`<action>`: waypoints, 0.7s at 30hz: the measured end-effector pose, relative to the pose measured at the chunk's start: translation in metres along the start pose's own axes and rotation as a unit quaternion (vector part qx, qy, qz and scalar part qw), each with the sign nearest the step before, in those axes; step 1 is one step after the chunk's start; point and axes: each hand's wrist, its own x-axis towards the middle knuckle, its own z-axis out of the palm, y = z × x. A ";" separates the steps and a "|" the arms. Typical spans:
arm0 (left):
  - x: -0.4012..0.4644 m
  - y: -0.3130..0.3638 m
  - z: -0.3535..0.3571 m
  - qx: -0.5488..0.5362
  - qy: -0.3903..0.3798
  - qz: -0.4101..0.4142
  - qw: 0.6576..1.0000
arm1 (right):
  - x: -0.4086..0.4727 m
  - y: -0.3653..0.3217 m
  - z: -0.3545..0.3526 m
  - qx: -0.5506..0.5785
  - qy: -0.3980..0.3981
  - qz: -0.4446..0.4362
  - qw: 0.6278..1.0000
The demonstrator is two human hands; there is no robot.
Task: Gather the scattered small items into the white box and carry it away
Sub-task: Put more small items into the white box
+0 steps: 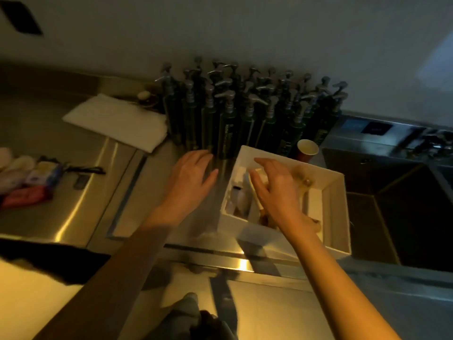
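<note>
Holding small items, white box; right hand above, fingers spread

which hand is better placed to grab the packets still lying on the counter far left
Left. The left hand hovers open over the steel counter, on the side nearer the packets. The right hand is over the white box and would have to cross over.

Steel desk in dim light | white box beside a dark sink, small items inside | right hand over the box, fingers spread | left hand flat, left of box | dark pump bottles clustered behind | paper cup | folded white cloth
</note>
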 end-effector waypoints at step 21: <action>-0.155 -0.218 -0.151 0.145 0.160 -0.156 0.964 | 0.019 -0.215 0.195 0.080 -0.102 -0.241 0.962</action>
